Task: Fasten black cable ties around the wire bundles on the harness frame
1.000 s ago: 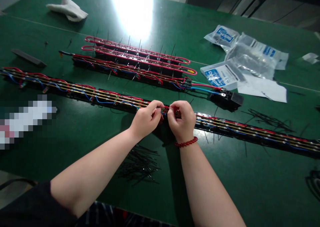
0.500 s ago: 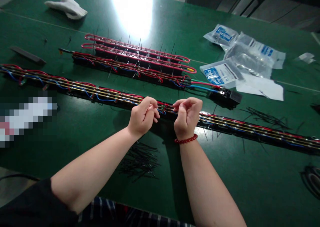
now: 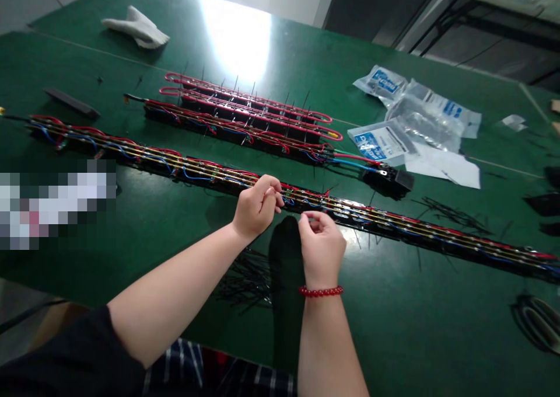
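Observation:
A long black bar (image 3: 385,225) with brass-coloured rods and red and blue wires along it runs across the table. My left hand (image 3: 259,206) is closed at the bar's front edge, near its middle; what its curled fingers pinch, if anything, is hidden. Just in front of the bar, to the right, my right hand (image 3: 322,245) has thumb and fingertips pressed together, and anything between them is too small to make out. Thin black strips resembling cable ties (image 3: 249,277) lie in a pile below my left hand, partly covered by the forearm.
Behind stands a shorter wired assembly (image 3: 245,137) with red loops and upright black strips, wired to a black connector block (image 3: 388,181). Plastic packets (image 3: 385,142), more black strips (image 3: 455,215), a white glove (image 3: 136,28) and a dark flat bar (image 3: 71,103) lie around.
My right hand has drawn back from the bar toward me, fingertips still together. My left hand remains closed at the bar. The whole view has shifted slightly.

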